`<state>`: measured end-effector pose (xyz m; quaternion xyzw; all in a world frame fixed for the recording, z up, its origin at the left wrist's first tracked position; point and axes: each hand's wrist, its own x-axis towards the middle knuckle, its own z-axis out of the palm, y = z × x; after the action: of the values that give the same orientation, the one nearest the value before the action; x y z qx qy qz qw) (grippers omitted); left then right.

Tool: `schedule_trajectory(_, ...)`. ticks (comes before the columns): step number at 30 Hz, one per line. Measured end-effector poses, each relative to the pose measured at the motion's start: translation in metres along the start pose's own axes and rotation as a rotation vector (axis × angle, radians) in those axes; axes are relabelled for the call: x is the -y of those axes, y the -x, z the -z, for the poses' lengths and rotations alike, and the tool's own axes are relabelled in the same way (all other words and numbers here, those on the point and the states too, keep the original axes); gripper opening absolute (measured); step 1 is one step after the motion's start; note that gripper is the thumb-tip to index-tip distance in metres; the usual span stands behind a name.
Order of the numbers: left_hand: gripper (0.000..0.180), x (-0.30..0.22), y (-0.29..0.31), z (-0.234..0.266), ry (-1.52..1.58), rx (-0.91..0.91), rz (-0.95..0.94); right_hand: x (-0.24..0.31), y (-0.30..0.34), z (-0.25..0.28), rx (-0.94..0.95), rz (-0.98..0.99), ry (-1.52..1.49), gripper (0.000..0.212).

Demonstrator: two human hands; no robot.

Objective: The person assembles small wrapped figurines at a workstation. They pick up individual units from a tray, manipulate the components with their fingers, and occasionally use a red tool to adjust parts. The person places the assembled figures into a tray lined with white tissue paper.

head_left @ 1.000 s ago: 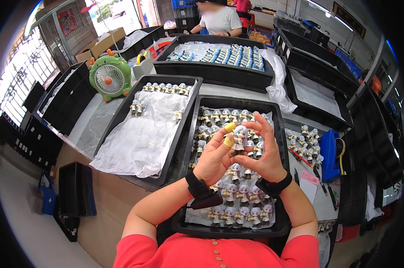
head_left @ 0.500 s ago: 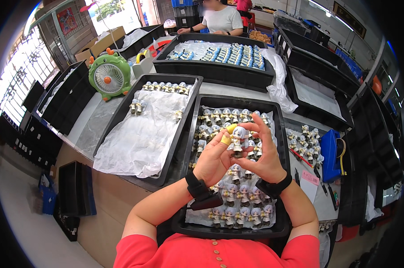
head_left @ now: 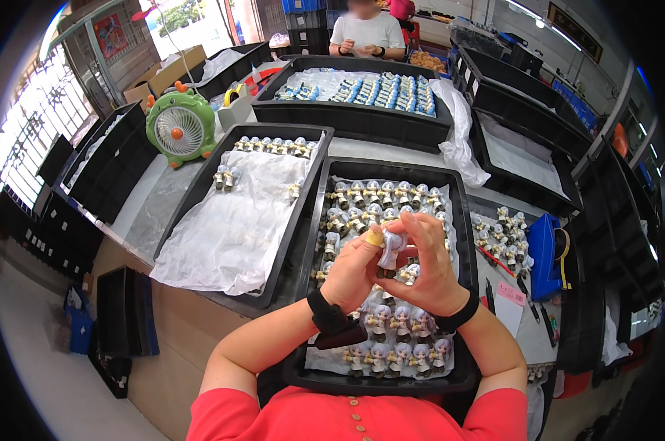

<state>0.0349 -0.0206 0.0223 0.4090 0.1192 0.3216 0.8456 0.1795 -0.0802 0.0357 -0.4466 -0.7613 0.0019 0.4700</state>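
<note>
Between three and four o'clock from my hands, a pink label (head_left: 510, 292) with fine dark print lies on a white sheet (head_left: 507, 316). High toward one o'clock hangs a framed sign (head_left: 576, 33), its characters too small to make out; a red poster (head_left: 110, 37) shows at ten. The grey worktop (head_left: 147, 187) carries black trays, a green fan (head_left: 177, 128) at ten o'clock and a blue tape dispenser (head_left: 544, 257) at three. A co-worker in a white shirt (head_left: 365, 31) sits at twelve. I have the figurine (head_left: 391, 250) up above the black tray (head_left: 380, 382) in front of me. The fingers of my left hand (head_left: 351, 272) are pinched on it, thumb capped in yellow; those of my right hand (head_left: 434, 279) curve around its far side, how firmly I cannot tell.
</note>
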Motion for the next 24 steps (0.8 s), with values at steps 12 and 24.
schedule_trajectory(12, 0.048, -0.001, -0.003, 0.008, 0.197, 0.091, 0.078, 0.000, 0.002, -0.004, -0.066, -0.078, -0.020, 0.093)
schedule_trajectory(24, 0.058, 0.000, -0.006, 0.009, 0.259, 0.131, 0.152, 0.000, -0.004, 0.009, -0.019, -0.090, 0.192, 0.072)
